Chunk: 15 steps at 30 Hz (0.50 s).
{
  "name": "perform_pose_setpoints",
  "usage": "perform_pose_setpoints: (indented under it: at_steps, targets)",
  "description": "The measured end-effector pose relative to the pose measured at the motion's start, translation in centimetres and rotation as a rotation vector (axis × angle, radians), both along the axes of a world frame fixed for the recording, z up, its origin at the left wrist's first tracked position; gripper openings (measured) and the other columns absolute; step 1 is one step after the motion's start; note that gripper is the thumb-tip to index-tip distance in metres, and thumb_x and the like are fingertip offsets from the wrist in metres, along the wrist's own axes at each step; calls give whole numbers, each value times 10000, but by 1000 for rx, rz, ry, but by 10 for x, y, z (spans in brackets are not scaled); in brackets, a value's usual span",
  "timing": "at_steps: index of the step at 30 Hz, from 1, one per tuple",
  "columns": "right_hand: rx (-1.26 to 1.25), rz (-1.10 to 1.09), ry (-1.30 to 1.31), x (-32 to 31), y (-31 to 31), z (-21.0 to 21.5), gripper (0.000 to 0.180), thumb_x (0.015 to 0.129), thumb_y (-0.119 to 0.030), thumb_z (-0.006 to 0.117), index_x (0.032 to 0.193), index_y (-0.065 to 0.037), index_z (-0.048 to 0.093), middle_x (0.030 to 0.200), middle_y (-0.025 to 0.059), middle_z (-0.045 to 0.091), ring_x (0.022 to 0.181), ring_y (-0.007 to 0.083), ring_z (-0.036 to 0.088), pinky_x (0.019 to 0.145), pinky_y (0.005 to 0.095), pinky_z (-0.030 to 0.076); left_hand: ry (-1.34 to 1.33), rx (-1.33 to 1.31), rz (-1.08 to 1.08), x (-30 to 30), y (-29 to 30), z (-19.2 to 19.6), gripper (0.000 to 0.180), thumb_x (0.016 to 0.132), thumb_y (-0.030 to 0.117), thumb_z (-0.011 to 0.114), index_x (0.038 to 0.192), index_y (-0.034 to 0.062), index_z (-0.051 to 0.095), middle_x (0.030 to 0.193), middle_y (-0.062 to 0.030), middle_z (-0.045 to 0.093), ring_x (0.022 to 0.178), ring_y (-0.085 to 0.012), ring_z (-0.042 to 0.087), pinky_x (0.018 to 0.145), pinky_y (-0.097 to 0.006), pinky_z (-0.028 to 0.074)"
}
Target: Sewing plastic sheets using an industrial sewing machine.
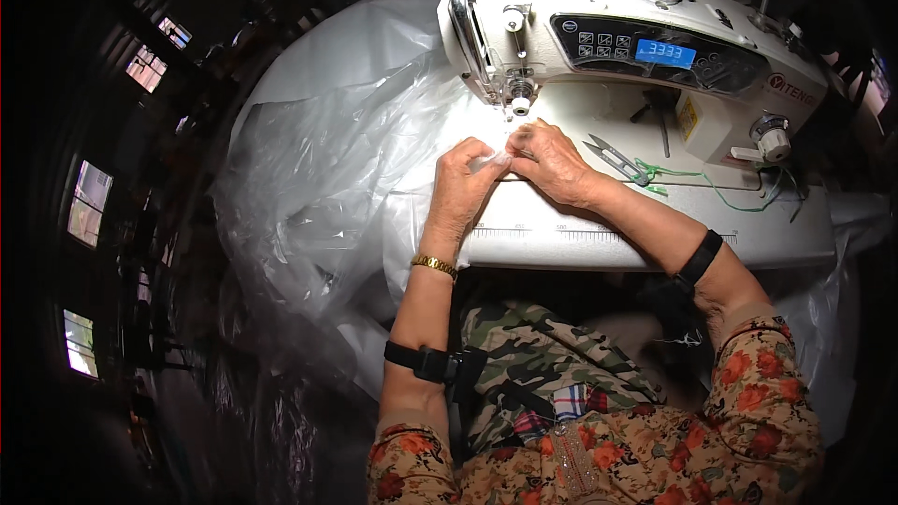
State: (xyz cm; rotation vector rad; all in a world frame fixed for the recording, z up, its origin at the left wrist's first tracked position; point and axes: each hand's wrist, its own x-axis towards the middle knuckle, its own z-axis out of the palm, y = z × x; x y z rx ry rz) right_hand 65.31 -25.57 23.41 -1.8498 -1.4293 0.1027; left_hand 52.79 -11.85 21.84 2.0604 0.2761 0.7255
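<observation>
Head view: I see my left hand (465,182) and right hand (552,161) pinched shut on clear plastic sheet (346,168), just below the sewing machine (617,47) needle; snips (613,159) lie beneath the machine's arm

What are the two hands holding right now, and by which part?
Both the left hand and the right hand pinch the edge of the clear plastic sheet, just in front of the sewing machine's needle.

Single head-worn fisheye view, steeply down, close over the sewing table (655,234).
</observation>
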Motion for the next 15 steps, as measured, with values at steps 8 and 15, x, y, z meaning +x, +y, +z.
perform_pose_setpoints:
  at_steps: [8,15]
  targets:
    - [44,5,-12,-6,1,-2,211,876,-201,657,897,4,703,927,167,672,970,349,581,892,456,455,-110,-264,-77,-2,13,-10,142,843,113,758,828,-22,714,787,-26,636,737,-93,556,684,-257,450]
    - [71,59,-28,3,2,-11,234,883,-246,676,908,-19,725,938,141,669,985,331,565,912,438,433,-11,-359,-72,-2,6,-1,278,918,166,701,732,-27,629,754,6,530,697,-74,447,642,-260,384]
